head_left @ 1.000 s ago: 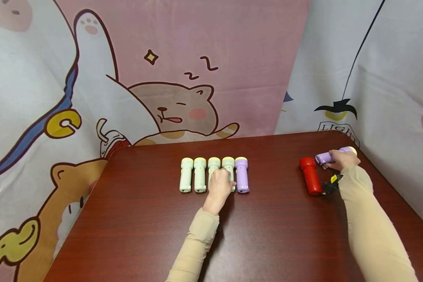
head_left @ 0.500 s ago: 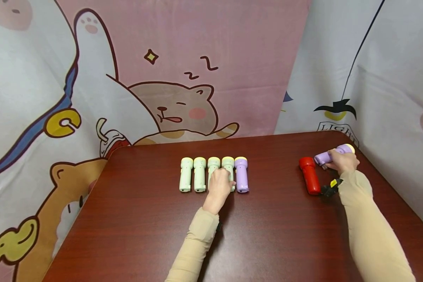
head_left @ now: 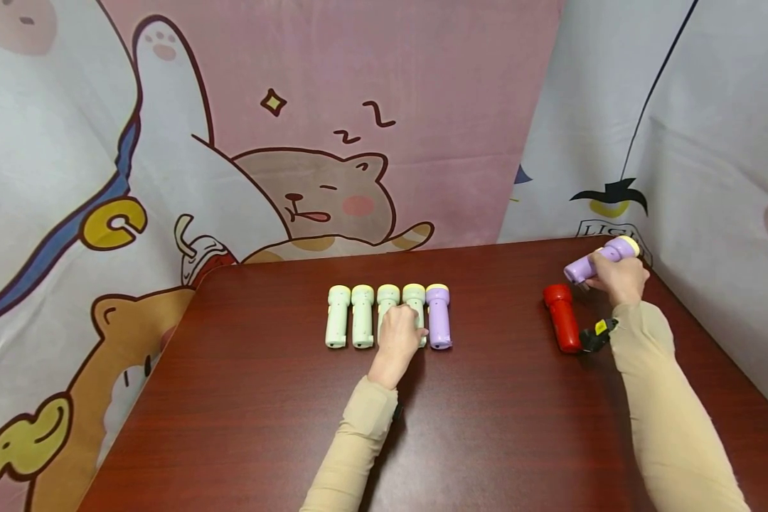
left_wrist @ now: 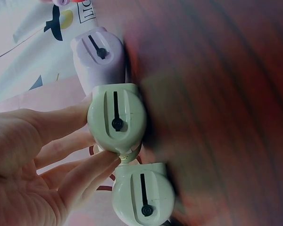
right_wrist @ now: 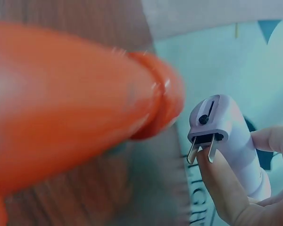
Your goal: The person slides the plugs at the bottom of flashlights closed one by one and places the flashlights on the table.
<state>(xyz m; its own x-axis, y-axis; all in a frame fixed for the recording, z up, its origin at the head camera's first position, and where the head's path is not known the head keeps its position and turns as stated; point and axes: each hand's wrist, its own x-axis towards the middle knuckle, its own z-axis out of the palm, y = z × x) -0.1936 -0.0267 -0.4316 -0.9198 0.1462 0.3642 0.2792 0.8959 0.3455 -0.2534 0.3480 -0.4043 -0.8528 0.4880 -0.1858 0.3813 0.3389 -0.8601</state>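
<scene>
A printed cloth (head_left: 473, 107) rose beyond both of your grips, and beneath them spread the reddish-brown desk (head_left: 486, 419). The red flashlight (head_left: 562, 318) lay on it, left of your right grip (head_left: 622, 277) and a little nearer to you. That grip pinched a purple flashlight (right_wrist: 237, 141) round the barrel between thumb and fingers; it was tilted, yellow-rimmed head up and rightward, and seemed raised off the desk. Your left grip (head_left: 399, 331) pinched a light-green flashlight (left_wrist: 118, 106) within the row, with a second purple flashlight (head_left: 439, 320) just right of it and three more light-green flashlights (head_left: 362, 320) to its left. Each body looked like hard, smooth plastic: probably light and stiff, a little slippery, liable to crack if dropped. The barrel just behind the head seemed the best place to hold. The metal prongs (right_wrist: 212, 151), jutting from the tail beside your right fingertip, would probably snag or bend under pressure.
</scene>
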